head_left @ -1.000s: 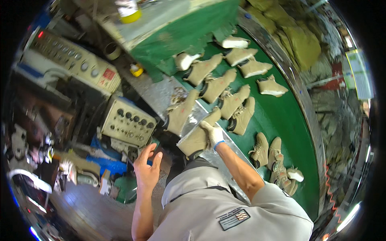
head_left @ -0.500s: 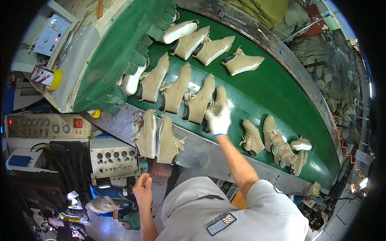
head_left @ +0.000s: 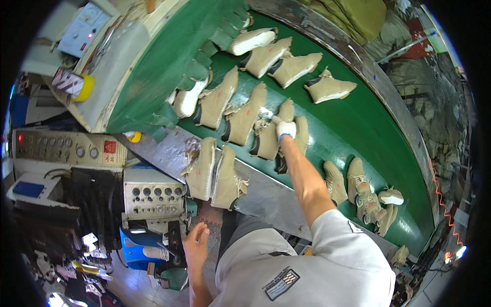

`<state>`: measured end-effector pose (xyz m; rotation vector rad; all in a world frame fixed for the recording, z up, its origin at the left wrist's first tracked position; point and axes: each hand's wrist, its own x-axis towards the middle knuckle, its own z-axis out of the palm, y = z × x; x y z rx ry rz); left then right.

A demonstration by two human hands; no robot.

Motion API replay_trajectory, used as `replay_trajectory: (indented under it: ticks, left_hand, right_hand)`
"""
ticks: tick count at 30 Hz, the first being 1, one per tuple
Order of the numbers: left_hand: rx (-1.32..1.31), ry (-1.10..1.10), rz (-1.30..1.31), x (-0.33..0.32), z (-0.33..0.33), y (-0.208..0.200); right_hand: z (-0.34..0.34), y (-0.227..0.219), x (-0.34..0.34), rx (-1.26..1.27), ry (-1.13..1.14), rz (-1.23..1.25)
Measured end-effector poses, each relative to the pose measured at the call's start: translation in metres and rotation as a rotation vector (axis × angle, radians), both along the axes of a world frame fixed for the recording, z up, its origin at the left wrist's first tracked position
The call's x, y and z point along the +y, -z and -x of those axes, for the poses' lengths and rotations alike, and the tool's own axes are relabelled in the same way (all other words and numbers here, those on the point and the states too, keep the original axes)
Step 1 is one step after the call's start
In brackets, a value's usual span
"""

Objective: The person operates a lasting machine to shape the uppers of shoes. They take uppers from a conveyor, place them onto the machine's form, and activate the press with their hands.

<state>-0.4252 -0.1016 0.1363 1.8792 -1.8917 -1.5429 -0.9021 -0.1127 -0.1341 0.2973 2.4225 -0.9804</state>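
Observation:
My right hand (head_left: 286, 128), in a white glove with a blue cuff, reaches over the green conveyor belt (head_left: 353, 135). Its fingers are curled on a beige high-top shoe (head_left: 267, 141) and partly hidden against it. Another beige shoe (head_left: 302, 134) stands right beside that hand, partly behind the wrist. To the left, more beige shoes (head_left: 246, 116) with dark heels are lined up. My left hand (head_left: 196, 246) is bare and holds nothing; it hangs low by my body, fingers loosely bent and apart. Nearest to it, a pair of beige shoes (head_left: 225, 179) stands on the metal ledge (head_left: 268, 197).
Green flaps (head_left: 197, 66) hang at the belt's left end, over several shoes. More shoes (head_left: 363, 192) cluster at the right. Control panels (head_left: 153, 197) with knobs stand at the left. A metal rail (head_left: 378, 82) borders the belt's far side; a red coiled cord (head_left: 441, 204) hangs at right.
My right hand has moved from the rightmost shoe of the middle row to the shoe on its left. The whole view has shifted a little. My left hand stays low and empty.

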Motion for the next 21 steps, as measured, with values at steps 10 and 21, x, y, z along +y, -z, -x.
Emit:
replay_trajectory:
  ticks: [10, 21]
  left_hand:
    - [0.299, -0.083, -0.007, -0.016, -0.030, -0.012]
    - [0.765, -0.663, -0.029, -0.094, -0.222, -0.105]
  right_hand:
    - [-0.064, -0.135, 0.013, -0.575, -0.443, 1.117]
    - [-0.460, -0.298, -0.077, -1.680, -0.466, 0.694]
